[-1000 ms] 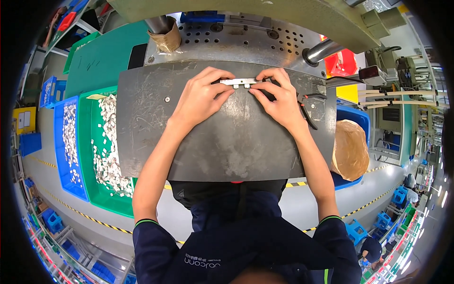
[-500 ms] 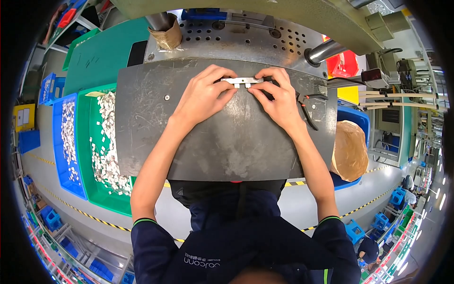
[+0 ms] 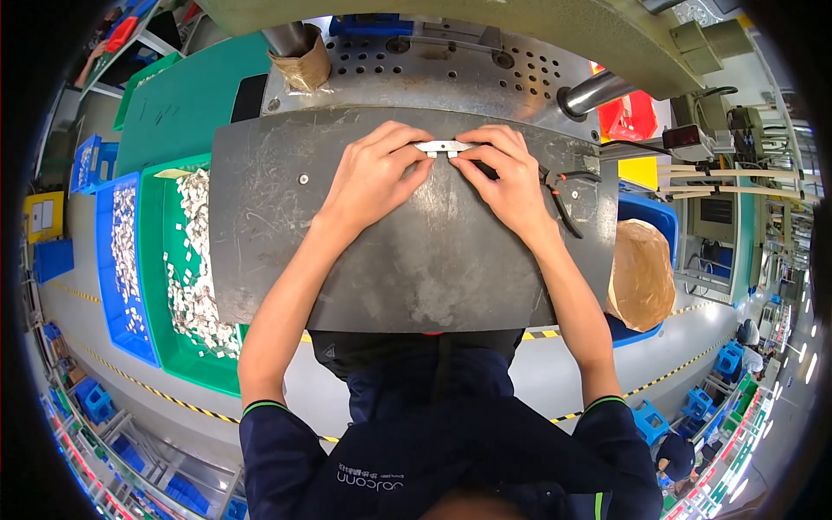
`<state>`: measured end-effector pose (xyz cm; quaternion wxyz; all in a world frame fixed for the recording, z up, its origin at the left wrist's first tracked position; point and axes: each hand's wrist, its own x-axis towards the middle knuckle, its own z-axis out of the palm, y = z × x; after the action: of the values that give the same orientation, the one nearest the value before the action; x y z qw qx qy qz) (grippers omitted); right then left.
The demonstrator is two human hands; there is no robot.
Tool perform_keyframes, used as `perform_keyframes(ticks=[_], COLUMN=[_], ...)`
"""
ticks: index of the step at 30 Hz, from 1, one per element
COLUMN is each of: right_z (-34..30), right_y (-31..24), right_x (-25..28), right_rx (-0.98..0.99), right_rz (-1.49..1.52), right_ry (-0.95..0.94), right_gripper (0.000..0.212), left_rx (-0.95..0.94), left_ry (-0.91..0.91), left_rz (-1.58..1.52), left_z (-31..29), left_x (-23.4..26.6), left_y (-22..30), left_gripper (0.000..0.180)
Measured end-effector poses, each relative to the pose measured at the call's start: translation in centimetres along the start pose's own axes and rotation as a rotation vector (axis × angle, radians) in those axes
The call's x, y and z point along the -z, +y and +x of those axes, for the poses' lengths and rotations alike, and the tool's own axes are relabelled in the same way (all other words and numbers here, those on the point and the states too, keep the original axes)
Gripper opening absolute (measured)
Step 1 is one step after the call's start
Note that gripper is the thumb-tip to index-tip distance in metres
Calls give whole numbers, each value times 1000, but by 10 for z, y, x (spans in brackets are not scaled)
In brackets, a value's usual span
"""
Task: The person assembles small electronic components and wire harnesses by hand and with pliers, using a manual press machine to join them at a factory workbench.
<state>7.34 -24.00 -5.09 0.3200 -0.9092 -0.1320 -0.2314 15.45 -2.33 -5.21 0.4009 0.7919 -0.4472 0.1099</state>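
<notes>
At the far middle of the dark metal plate [image 3: 416,260] is a short pale silvery bar [image 3: 443,146] with small dark holes. My left hand [image 3: 373,178] pinches its left end between thumb and fingers. The right end sits under the bent fingers of my right hand [image 3: 510,182], whose thumb is just below it. Small white blocks [image 3: 452,154] show along the bar's near edge, close to both thumb tips. How they join the bar is too small to tell. Pliers with dark and orange handles [image 3: 563,195] lie right of my right hand.
A green bin [image 3: 186,354] and a blue bin [image 3: 128,325] with many small white parts stand at the left. Behind the plate is a perforated machine bed [image 3: 451,78] with steel columns. A brown paper-lined blue bin [image 3: 641,277] stands right. A bolt head [image 3: 303,179] sits in the plate.
My right hand's fingertips have shifted slightly left along the bar, nearer to my left hand. My left hand stays nearly in place. Pliers and bins have not moved.
</notes>
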Motion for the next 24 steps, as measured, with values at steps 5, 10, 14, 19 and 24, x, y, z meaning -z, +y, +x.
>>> perform_keyframes(ticks=[5, 10, 14, 19, 24], right_z=[-1, -2, 1, 4, 5], right_y=[2, 1, 2, 12, 26], right_x=[-1, -2, 2, 14, 16], right_rx=[7, -8, -4, -135, -153], right_rz=[23, 29, 56, 107, 86], right_ry=[3, 21, 26, 100, 167], right_gripper=[14, 12, 12, 13, 10], left_rx=[10, 6, 3, 6, 21], left_ry=[19, 12, 10, 3, -3], left_rz=[-10, -11, -8, -12, -1], left_z=[-2, -2, -2, -1, -1], left_x=[-2, -2, -1, 0, 0], left_y=[-1, -2, -3, -3, -3], left_gripper=[11, 11, 11, 10, 4])
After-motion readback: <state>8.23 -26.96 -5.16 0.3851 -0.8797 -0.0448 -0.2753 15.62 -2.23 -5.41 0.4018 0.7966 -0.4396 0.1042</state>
